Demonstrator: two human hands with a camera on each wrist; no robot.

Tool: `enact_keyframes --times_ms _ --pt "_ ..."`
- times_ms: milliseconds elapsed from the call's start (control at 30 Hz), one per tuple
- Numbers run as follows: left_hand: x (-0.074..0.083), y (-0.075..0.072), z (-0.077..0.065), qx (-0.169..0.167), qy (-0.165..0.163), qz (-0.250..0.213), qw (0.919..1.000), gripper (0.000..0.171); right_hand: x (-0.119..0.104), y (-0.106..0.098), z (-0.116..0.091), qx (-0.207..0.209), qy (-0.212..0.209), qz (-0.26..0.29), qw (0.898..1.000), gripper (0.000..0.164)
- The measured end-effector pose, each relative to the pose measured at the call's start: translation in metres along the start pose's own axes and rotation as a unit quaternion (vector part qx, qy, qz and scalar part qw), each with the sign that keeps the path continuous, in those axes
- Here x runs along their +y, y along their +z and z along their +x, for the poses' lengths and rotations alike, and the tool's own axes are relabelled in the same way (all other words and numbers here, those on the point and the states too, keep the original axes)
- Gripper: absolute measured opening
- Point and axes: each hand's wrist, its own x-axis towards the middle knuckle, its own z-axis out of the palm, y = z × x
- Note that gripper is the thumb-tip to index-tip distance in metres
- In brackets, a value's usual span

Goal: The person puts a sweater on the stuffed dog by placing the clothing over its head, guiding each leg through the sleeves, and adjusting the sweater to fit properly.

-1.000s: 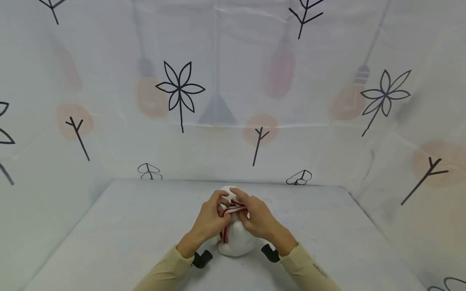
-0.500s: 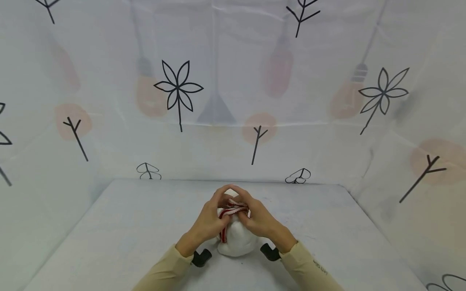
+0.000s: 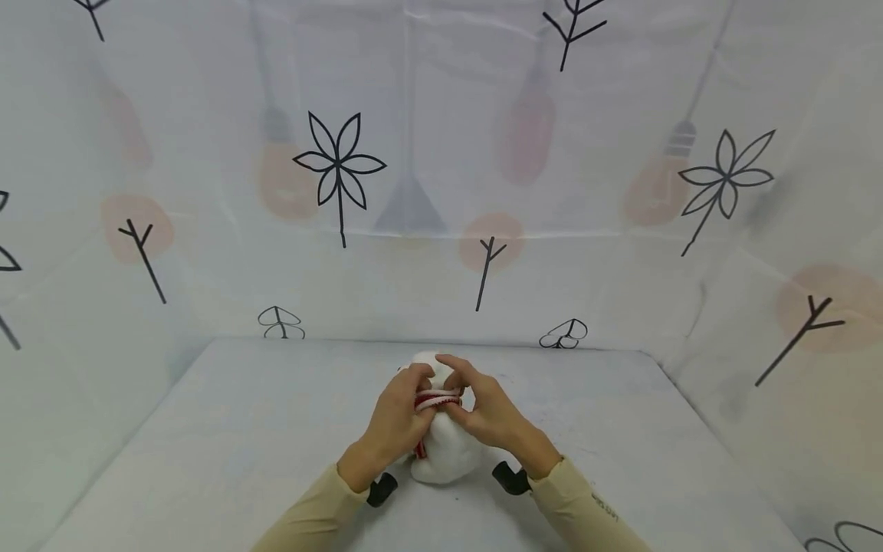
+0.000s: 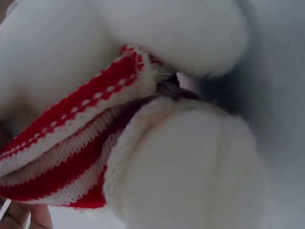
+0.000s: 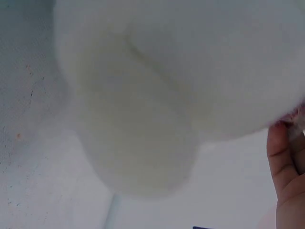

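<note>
I see left hand (image 3: 395,414), fingers curled, pinching striped scarf (image 3: 436,399) | right hand (image 3: 491,412), part-curled, pinching it too | scarf at neck of white plush toy (image 3: 448,452)

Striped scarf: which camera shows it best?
Left wrist: the scarf is close up, its red and white stripes clear. The head view shows a small band between the hands and a lower piece; right wrist, only a blurred scrap.

We can read no text: one line of small dark lettering (image 3: 605,506) on the right sleeve (image 3: 582,510), near its cuff (image 3: 552,475), too tiny and blurred for us.
</note>
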Motion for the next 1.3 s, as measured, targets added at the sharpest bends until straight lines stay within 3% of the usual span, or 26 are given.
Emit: enact_keyframes --times_ms 133,333,433,567,733,1033,1167,1300 --pt "-0.001 0.000 0.000 0.015 -0.006 0.000 0.9999 0.055 0.016 0.001 -0.004 0.001 0.025 0.009 1.000 0.053" --pt "0.002 -0.004 0.000 -0.040 -0.041 -0.104 0.9929 0.048 0.026 -0.005 -0.007 0.020 0.090 0.029 0.995 0.022" --pt "0.005 -0.005 0.001 -0.057 -0.075 -0.124 0.9878 0.043 0.026 -0.010 -0.008 -0.018 0.108 0.035 0.993 0.020" --pt "0.009 -0.005 0.002 -0.076 -0.103 -0.107 0.9860 0.045 0.021 -0.014 -0.007 -0.067 0.136 0.018 0.988 0.022" --pt "0.012 -0.004 0.001 -0.074 -0.119 -0.096 0.9854 0.048 0.016 -0.012 -0.004 -0.082 0.141 -0.029 0.986 0.035" --pt "0.014 -0.006 0.004 -0.083 -0.112 -0.084 0.9867 0.053 0.015 -0.007 -0.003 -0.002 0.113 -0.065 0.992 0.041" --pt "0.015 -0.010 0.007 -0.099 -0.106 -0.060 0.9877 0.057 0.019 -0.010 -0.003 0.026 0.153 -0.022 0.988 0.034" --pt "0.014 -0.015 0.011 -0.090 -0.087 0.001 0.9921 0.057 0.022 -0.017 -0.002 0.063 0.203 0.044 0.976 0.031"
